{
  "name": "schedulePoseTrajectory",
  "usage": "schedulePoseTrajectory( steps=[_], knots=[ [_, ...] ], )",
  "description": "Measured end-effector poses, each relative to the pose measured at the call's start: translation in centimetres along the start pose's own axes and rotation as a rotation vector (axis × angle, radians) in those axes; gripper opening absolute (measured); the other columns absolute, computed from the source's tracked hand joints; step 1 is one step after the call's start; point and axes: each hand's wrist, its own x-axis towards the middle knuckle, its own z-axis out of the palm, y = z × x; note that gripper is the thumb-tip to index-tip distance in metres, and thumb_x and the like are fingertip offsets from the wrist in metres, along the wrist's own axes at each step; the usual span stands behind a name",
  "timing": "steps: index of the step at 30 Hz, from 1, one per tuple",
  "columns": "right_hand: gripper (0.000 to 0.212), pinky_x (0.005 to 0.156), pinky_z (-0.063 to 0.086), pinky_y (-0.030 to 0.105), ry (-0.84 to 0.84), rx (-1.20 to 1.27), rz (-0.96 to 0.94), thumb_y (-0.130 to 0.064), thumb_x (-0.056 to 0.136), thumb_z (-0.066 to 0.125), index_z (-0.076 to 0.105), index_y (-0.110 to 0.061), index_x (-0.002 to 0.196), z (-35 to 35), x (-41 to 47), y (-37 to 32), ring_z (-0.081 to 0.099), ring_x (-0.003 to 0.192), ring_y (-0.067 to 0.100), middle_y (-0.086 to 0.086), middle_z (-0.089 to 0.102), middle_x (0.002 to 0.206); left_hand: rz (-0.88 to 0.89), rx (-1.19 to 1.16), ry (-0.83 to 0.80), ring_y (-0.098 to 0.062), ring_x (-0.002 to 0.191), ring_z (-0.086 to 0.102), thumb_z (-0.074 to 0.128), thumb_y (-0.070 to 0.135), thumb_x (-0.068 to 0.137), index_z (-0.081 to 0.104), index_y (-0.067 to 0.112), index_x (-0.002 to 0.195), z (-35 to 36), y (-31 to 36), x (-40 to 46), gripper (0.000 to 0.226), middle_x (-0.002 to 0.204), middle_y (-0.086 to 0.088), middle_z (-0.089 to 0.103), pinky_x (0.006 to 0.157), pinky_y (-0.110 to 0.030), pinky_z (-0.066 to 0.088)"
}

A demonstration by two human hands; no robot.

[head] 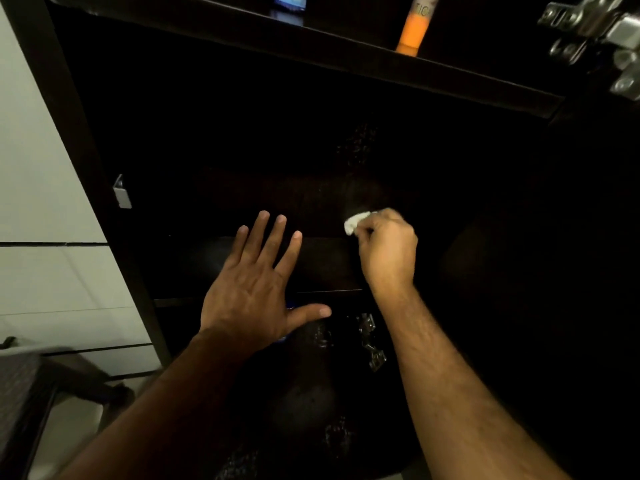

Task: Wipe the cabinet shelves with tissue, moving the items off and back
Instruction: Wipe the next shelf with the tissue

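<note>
Head view, the only one — dark cabinet interior, light poor. Right hand [386, 247] is closed around a small wad of tissue [356, 221], which pokes out past the knuckles on the thumb side and sits at the middle shelf [322, 261], near its front part; whether it touches the wood I cannot tell. Left hand [258, 282] is spread wide and flat, holding nothing, just left of the right, seemingly bracing on the shelf front. This stretch of shelf looks bare, so the step is likely wiping. To do it well: press the wad flat, sweep in overlapping strokes toward the back corners, refold when soiled. The wad's long axis runs roughly left-right, its free end pointing left and into the cabinet. Upper shelf [346, 60] holds an orange bottle [412, 29] — untouched.
</note>
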Motion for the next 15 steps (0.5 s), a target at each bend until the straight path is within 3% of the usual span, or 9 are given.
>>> schedulePoseTrajectory(
  steps=[2,5,7,9,11,14,15],
  knots=[
    [0.007,0.067,0.051,0.023,-0.064,-0.035,0.052,-0.007,0.083,0.072,0.074,-0.013,0.079,0.1,-0.4,0.0,0.065,0.078,0.017,0.0,0.064,0.09,-0.003,-0.001,0.0,-0.03,0.148,-0.018,-0.004,0.093,0.072,0.003,0.016,0.153,0.0,0.0,0.0,0.112,0.162,-0.015,-0.003,0.121,-0.049,-0.001],
    [0.005,0.074,0.052,0.025,0.124,0.084,0.041,-0.009,0.08,0.073,0.074,-0.013,0.085,-1.6,1.6,-2.2,0.065,0.081,0.017,0.003,0.065,0.091,0.001,0.002,0.0,-0.03,0.148,-0.019,-0.003,0.093,0.072,0.001,0.016,0.153,0.0,-0.1,-0.1,0.112,0.162,-0.016,-0.004,0.121,-0.049,-0.002],
    [0.009,0.077,0.046,0.018,0.333,0.142,0.047,-0.011,0.08,0.071,0.074,-0.009,0.088,-3.2,4.0,-4.2,0.065,0.083,0.021,0.008,0.067,0.091,0.002,-0.005,0.0,-0.03,0.148,-0.019,-0.001,0.093,0.073,0.003,0.015,0.153,0.0,-0.1,-0.1,0.112,0.161,-0.016,-0.003,0.121,-0.049,-0.001],
    [0.013,0.078,0.036,0.001,0.519,0.176,0.054,-0.008,0.079,0.07,0.076,-0.004,0.09,-4.4,6.6,-6.0,0.066,0.084,0.022,0.011,0.07,0.089,0.004,-0.015,0.005,-0.03,0.148,-0.019,0.001,0.093,0.073,0.004,0.015,0.153,0.0,-0.2,-0.2,0.112,0.161,-0.016,-0.004,0.121,-0.049,-0.002],
    [0.013,0.077,0.031,-0.008,0.61,0.25,0.07,-0.005,0.079,0.07,0.076,-0.001,0.09,-4.8,8.1,-7.3,0.068,0.083,0.022,0.011,0.072,0.087,0.006,-0.022,0.007,-0.029,0.148,-0.02,0.001,0.093,0.073,0.004,0.015,0.154,0.0,-0.2,-0.2,0.112,0.161,-0.016,-0.005,0.121,-0.049,-0.003],
    [0.018,0.082,0.051,0.015,0.615,0.22,-0.033,-0.001,0.076,0.065,0.076,-0.002,0.09,-4.1,7.7,-7.0,0.069,0.087,0.027,0.016,0.071,0.094,0.004,-0.019,0.009,-0.029,0.147,-0.021,0.0,0.093,0.073,0.003,0.015,0.154,0.0,-0.1,-0.2,0.113,0.161,-0.017,-0.006,0.121,-0.049,-0.003],
    [0.018,0.082,0.051,0.02,0.61,0.183,-0.09,0.004,0.073,0.065,0.076,-0.002,0.086,-3.6,7.0,-6.2,0.069,0.086,0.028,0.017,0.07,0.093,0.004,-0.017,0.012,-0.029,0.147,-0.021,-0.001,0.093,0.073,0.001,0.015,0.154,0.0,-0.1,-0.2,0.113,0.161,-0.017,-0.006,0.121,-0.049,-0.004]
  ],
)
